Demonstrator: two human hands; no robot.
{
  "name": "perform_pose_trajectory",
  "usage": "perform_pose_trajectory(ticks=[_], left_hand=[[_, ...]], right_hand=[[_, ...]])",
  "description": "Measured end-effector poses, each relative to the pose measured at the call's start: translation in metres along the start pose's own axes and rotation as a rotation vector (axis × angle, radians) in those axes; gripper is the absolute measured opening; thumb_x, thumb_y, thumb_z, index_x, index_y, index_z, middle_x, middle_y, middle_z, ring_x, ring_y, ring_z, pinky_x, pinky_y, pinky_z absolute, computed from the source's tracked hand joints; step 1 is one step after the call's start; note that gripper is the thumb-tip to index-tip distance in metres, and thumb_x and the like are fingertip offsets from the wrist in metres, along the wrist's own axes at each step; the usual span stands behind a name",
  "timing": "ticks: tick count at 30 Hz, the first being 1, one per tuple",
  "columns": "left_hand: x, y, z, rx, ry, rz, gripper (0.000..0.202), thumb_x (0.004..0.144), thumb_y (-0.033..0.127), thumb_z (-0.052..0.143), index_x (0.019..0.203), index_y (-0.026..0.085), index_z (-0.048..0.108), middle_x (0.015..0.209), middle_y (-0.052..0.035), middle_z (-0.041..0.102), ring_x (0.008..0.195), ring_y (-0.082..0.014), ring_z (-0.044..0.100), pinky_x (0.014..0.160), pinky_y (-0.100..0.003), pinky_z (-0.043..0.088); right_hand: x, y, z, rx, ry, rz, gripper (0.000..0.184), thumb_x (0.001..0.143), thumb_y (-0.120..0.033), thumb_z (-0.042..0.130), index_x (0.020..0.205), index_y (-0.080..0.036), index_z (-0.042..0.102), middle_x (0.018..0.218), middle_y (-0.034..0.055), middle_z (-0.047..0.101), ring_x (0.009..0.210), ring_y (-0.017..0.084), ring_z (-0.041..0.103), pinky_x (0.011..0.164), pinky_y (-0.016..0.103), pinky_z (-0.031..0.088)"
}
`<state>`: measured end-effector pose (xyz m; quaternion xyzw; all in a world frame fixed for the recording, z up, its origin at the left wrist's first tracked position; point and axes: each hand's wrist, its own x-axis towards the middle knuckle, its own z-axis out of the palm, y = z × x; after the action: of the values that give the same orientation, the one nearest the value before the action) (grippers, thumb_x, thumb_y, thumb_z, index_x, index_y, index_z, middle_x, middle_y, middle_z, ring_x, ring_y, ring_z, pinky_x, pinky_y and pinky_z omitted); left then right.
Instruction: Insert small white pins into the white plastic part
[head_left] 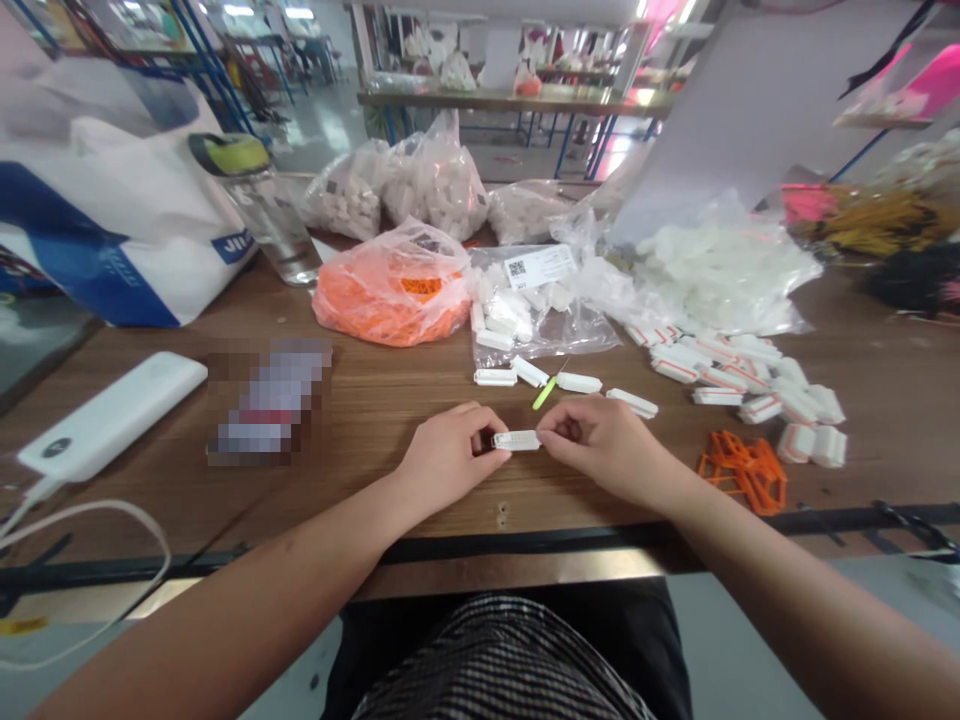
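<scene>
Left hand (454, 455) pinches one end of a white plastic housing (517, 440), right hand (604, 440) at the other end (can't tell whether it's gripping), near the front edge of the worktop (390, 400).

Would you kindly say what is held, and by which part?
A small white piece, by its two ends: left fingers on one, right fingers on the other.

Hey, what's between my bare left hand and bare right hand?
The head view shows a small, white, rectangular plastic piece between your left hand and right hand.
</scene>
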<state>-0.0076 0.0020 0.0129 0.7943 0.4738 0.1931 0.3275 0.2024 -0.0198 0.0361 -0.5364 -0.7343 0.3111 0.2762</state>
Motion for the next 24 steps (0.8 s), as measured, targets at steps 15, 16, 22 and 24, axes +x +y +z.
perform_pose_trajectory(ticks=[15, 16, 22, 24], left_hand=[[0.0, -0.002, 0.0, 0.003, 0.001, 0.046, 0.007, 0.08, 0.023, 0.069, 0.086, 0.023, 0.068, 0.075, 0.0034, 0.058, 0.067, -0.0129, 0.054, 0.064, -0.027, 0.04], [0.0, -0.002, 0.0, 0.003, 0.0, 0.049, 0.006, 0.08, 0.023, 0.069, 0.086, 0.023, 0.068, 0.075, 0.0034, 0.058, 0.067, -0.0129, 0.054, 0.063, -0.027, 0.039], [0.0, -0.004, 0.001, 0.006, 0.01, 0.054, 0.007, 0.08, 0.024, 0.07, 0.086, 0.023, 0.068, 0.074, 0.0037, 0.058, 0.066, -0.0128, 0.055, 0.064, -0.027, 0.04], [0.0, -0.003, 0.001, 0.005, 0.014, 0.046, 0.007, 0.08, 0.024, 0.07, 0.087, 0.023, 0.068, 0.075, 0.0038, 0.058, 0.066, -0.0126, 0.055, 0.063, -0.027, 0.04]], right_hand=[[0.017, -0.001, 0.02, -0.177, -0.004, -0.164, 0.014, 0.081, -0.018, 0.061, 0.068, -0.019, 0.066, 0.058, -0.0021, 0.06, 0.058, 0.011, 0.051, 0.069, 0.032, 0.039], [0.017, -0.001, 0.021, -0.188, 0.0, -0.173, 0.014, 0.081, -0.018, 0.061, 0.068, -0.019, 0.066, 0.059, -0.0021, 0.06, 0.059, 0.012, 0.051, 0.07, 0.032, 0.039], [0.018, 0.001, 0.021, -0.282, -0.017, -0.248, 0.015, 0.084, -0.021, 0.058, 0.072, -0.02, 0.066, 0.062, -0.0011, 0.063, 0.061, 0.013, 0.054, 0.076, 0.035, 0.038], [0.017, 0.001, 0.019, -0.349, -0.039, -0.296, 0.018, 0.087, -0.023, 0.054, 0.076, -0.019, 0.068, 0.066, 0.0005, 0.065, 0.064, 0.014, 0.056, 0.077, 0.036, 0.038]])
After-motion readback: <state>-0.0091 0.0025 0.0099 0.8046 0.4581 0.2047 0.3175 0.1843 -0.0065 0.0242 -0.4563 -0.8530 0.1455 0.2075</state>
